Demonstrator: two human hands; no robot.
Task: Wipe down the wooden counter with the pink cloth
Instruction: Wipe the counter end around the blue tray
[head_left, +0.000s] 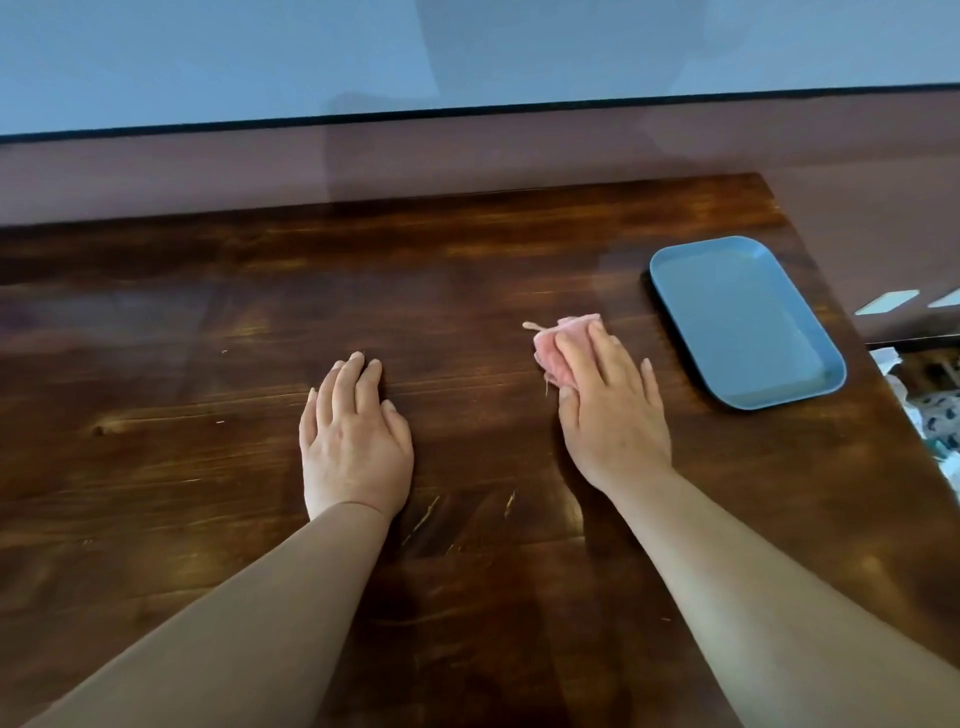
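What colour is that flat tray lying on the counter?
The tray is a muted blue, seen clearly in the head view.

The light is soft and even, quite bright, and a pale sheen lies on the far left part of the counter (208, 322). Weak shadows fall just beside the hands and under the tray (748, 322). The wide lens bends the far edge, and the whole picture is slightly soft.
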